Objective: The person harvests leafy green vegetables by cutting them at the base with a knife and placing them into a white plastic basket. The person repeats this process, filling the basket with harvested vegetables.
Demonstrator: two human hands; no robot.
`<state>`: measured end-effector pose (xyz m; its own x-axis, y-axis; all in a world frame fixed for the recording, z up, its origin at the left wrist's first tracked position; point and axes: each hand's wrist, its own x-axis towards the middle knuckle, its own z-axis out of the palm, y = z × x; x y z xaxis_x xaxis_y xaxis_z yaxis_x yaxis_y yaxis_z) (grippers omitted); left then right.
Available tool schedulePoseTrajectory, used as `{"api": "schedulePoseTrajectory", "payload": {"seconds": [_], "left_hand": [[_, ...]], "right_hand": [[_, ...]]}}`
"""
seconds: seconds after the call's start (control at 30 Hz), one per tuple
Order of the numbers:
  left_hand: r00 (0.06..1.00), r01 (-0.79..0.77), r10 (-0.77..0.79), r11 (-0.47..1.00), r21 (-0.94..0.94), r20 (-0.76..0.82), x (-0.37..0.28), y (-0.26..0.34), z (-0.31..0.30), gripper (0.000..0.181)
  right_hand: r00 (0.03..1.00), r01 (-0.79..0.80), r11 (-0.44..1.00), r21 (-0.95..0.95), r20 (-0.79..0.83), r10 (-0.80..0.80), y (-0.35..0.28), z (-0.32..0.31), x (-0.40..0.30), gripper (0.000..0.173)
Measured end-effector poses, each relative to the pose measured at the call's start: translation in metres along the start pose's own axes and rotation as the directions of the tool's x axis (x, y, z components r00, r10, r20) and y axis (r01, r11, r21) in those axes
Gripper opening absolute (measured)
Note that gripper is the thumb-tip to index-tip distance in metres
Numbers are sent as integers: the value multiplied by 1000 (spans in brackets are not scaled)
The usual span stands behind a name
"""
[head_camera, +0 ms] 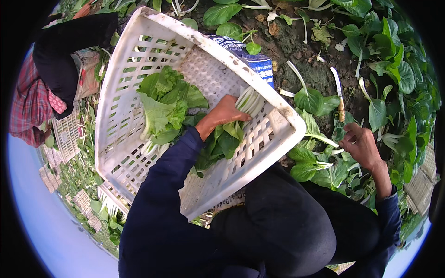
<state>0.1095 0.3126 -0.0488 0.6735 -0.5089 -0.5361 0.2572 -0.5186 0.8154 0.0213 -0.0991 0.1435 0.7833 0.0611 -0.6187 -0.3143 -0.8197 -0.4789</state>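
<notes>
My left hand (222, 113) reaches into a white plastic crate (215, 52) and grips a bunch of bok choy (251, 100). The bunch's white stems point up toward the crate's far corner, and its dark leaves hang below my fingers. Lighter green leafy vegetables (167, 100) lie deeper in the crate. On the right, my right hand (359, 146) hovers low over the plants, fingers curled and thumb apart. Just beyond its fingertips lies a knife (340, 100) with a pale blade and wooden handle. A loose leaf's stem (328, 140) ends by my thumb; whether they touch is unclear.
Loose bok choy leaves (309, 100) litter the soil (292, 45). Growing plants (403, 69) line the right. A blue printed bag (259, 64) lies behind the crate. Another person (52, 73) works at far left, near more crates (66, 139). My bent knee (278, 212) adjoins the crate.
</notes>
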Motion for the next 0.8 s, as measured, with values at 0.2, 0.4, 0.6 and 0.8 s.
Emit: {"api": "schedulePoseTrajectory", "payload": {"seconds": [0.2, 0.4, 0.6, 0.8], "left_hand": [[993, 48, 21, 837, 544, -119, -3, 24, -4, 67], [994, 109, -62, 654, 749, -91, -21, 92, -23, 69], [1000, -17, 31, 525, 851, 1, -61, 113, -11, 71], [942, 157, 133, 636, 756, -307, -60, 43, 19, 76]], "right_hand": [[999, -24, 993, -113, 44, 29, 2, 3, 7, 43], [998, -62, 993, -102, 2, 62, -4, -4, 1, 43], [999, -33, 997, -74, 6, 33, 0, -5, -6, 42], [1000, -14, 999, -35, 17, 15, -1, -5, -12, 42]]}}
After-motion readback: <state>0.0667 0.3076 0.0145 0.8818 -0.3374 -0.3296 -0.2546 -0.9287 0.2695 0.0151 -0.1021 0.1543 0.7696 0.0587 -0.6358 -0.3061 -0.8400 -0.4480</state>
